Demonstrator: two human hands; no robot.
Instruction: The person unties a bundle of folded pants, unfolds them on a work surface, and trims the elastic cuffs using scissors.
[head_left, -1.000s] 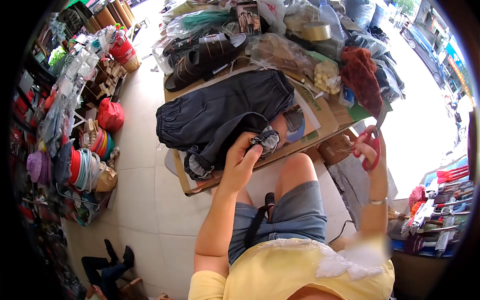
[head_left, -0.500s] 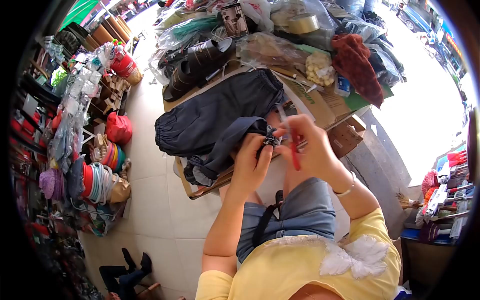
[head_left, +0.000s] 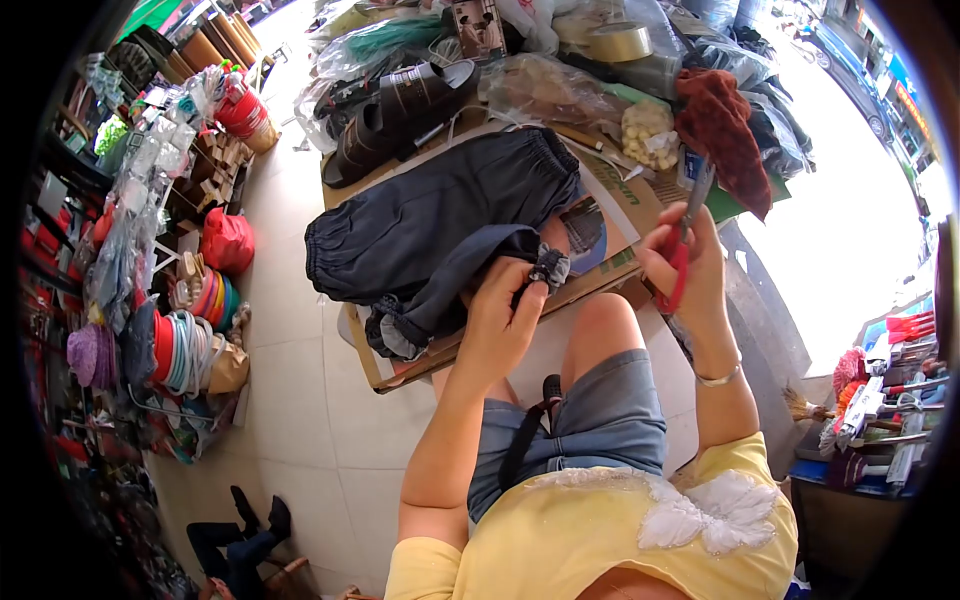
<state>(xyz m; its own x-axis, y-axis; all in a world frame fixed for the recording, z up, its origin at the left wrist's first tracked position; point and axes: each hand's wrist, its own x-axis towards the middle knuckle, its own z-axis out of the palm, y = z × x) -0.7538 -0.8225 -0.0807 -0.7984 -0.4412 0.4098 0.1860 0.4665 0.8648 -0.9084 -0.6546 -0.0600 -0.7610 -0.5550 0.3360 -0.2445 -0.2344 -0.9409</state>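
My left hand (head_left: 500, 318) pinches the gathered elastic cuff of a dark oversleeve (head_left: 495, 243) at the table's near edge. A second dark oversleeve (head_left: 430, 205) with elastic ends lies flat just behind it on cardboard (head_left: 632, 222). My right hand (head_left: 703, 275) is raised to the right, apart from the cloth. It is closed around red-handled scissors (head_left: 679, 262), whose blades point up. Part of the held cuff is hidden behind my left fingers.
Black sandals (head_left: 400, 115), a tape roll (head_left: 618, 42), a bag of yellowish pieces (head_left: 648, 135) and a brown cloth (head_left: 722, 130) crowd the table's back. Shop goods line the left side, with a red bag (head_left: 228, 240). A seated person's legs (head_left: 240, 540) show at lower left.
My right hand has moved away from the cuff to the right with the scissors. My left hand still holds the cuff in about the same place.
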